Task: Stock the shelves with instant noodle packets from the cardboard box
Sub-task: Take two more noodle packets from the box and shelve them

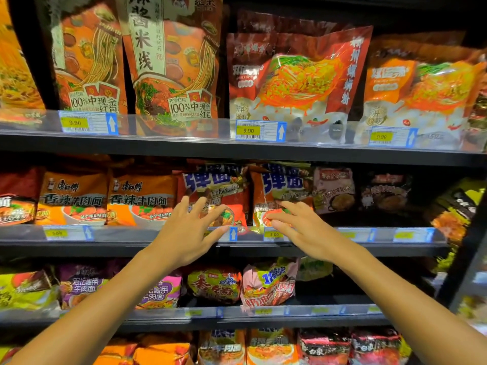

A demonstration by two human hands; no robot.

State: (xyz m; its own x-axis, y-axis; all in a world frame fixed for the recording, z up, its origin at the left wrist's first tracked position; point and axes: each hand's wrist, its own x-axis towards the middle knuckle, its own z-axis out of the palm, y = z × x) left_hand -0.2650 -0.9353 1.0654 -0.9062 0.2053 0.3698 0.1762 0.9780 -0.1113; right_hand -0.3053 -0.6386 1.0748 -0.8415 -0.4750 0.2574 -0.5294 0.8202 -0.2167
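Two red noodle packets with big blue characters stand side by side on the second shelf (pixel 316 248): the left packet (pixel 229 188) and the right packet (pixel 279 185). My left hand (pixel 187 230) reaches toward the left packet with fingers spread and straight, fingertips at its lower front. In front of the right packet's lower edge my right hand (pixel 300 227) is stretched out, fingers extended and holding nothing. Whether either hand touches its packet is unclear. No cardboard box is in view.
Orange beef noodle packets (pixel 142 198) fill the shelf left of my hands. Pink and dark packets (pixel 334 191) sit deeper to the right. Tall noodle bags (pixel 295 80) stand on the shelf above, more packets (pixel 213 283) on the shelves below. Price-tag rails (pixel 258 131) line each edge.
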